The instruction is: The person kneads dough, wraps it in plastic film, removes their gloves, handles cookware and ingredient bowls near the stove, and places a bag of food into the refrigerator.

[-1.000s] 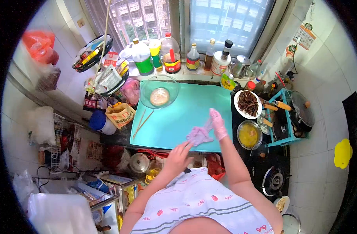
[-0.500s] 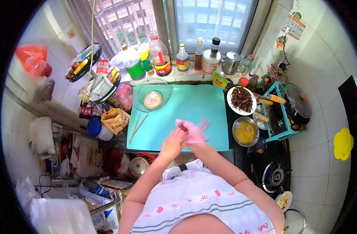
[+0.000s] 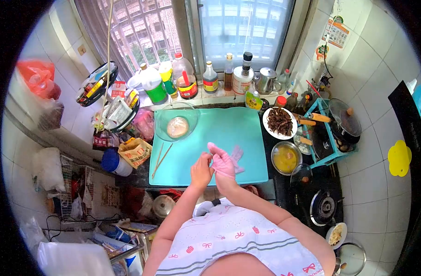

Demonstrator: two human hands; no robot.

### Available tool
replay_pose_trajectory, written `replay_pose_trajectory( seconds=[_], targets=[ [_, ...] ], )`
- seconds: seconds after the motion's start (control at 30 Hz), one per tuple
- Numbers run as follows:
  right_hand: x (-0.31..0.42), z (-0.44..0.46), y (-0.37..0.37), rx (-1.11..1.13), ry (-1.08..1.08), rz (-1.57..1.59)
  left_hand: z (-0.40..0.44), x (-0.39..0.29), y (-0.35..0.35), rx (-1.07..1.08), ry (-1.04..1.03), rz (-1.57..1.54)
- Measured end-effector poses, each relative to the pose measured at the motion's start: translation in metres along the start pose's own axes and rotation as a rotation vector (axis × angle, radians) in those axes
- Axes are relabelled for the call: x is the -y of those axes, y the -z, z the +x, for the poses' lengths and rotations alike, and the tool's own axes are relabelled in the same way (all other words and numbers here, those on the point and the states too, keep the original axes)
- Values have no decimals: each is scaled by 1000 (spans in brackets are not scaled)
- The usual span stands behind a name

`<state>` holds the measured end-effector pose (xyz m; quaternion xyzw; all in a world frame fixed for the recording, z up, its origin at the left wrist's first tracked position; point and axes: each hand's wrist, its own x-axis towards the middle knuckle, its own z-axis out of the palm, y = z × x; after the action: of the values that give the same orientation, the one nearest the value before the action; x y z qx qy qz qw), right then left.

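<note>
My right hand (image 3: pixel 223 166) wears a thin pink glove that reaches the wrist. Bare and with its fingers bent, my left hand (image 3: pixel 202 170) touches the gloved hand at the glove's edge. Just beyond them a crumpled pinkish-purple glove (image 3: pixel 237 156) lies on the turquoise mat (image 3: pixel 215 129). A glass bowl (image 3: pixel 192 131) with a pale ball of dough (image 3: pixel 178 127) stands at the mat's far left corner. Two wooden chopsticks (image 3: pixel 162 161) lie near the left edge of the mat.
Right of the mat are a plate of dark food (image 3: pixel 280 123), a metal bowl of yellow liquid (image 3: pixel 287 158) and a gas burner (image 3: pixel 322 208). Bottles (image 3: pixel 210 78) line the windowsill. A paper bag (image 3: pixel 135 153) and a blue-lidded tub (image 3: pixel 116 162) stand left.
My right hand has come back from the mat's right side to meet my left hand. The loose glove has been left on the mat. The view has shifted slightly.
</note>
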<state>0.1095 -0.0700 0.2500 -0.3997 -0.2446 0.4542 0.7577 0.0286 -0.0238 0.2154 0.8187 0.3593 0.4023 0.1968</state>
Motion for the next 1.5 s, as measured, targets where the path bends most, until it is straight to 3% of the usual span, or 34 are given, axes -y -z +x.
replay_pose_trajectory(
  seconds=[0.07, 0.17, 0.27, 0.3, 0.4, 0.43, 0.53, 0.6, 0.67, 0.8, 0.9, 1.03, 1.1, 1.2, 1.27, 1.3, 1.4, 1.5],
  targets=[
    [-15, 9, 14, 89, 235, -264, 7, -12, 5, 5, 122, -78],
    [-16, 31, 53, 485, 403, -682, 2, -27, 7, -44, 179, -162],
    [-8, 28, 32, 514, 383, -446, -3, -28, 1, -241, 388, -401],
    [-5, 24, 24, 489, 369, -413, 5, -41, 12, -326, 340, -492],
    [9, 24, 12, 420, 282, -319, 19, -33, 61, -169, 660, -1343],
    [16, 27, 18, 393, 225, -287, 23, -24, 78, -136, 442, -1323],
    [32, 25, 18, 423, 236, -273, 36, -48, 96, -56, 347, -495],
    [35, 19, 12, 465, 286, -265, 34, -52, 89, 50, 323, -512],
    [38, 14, 11, 494, 122, -316, 29, -46, 77, 152, 280, -555],
    [29, 10, 8, 447, -61, -324, 26, -53, 84, 41, 602, -731],
    [42, 6, 17, 724, 560, -1105, 21, -40, 81, -162, 648, -853],
    [35, -1, 26, 785, 399, -960, 30, 1, 92, -441, 685, -1157],
    [53, -10, 19, 791, 234, -1009, 31, -20, 97, -308, 545, -863],
    [54, 2, 7, 753, 83, -1447, 28, -53, 107, -83, 189, -515],
    [56, 1, 13, 792, -259, -691, 32, -60, 109, 0, -33, -372],
    [59, 4, 16, 776, -407, -312, 35, -60, 112, 18, 155, -434],
    [67, 15, 22, 966, -539, -89, 44, -54, 106, -194, 252, -355],
    [70, 17, 29, 949, -568, -61, 26, -39, 105, 268, 85, 7]
  ],
)
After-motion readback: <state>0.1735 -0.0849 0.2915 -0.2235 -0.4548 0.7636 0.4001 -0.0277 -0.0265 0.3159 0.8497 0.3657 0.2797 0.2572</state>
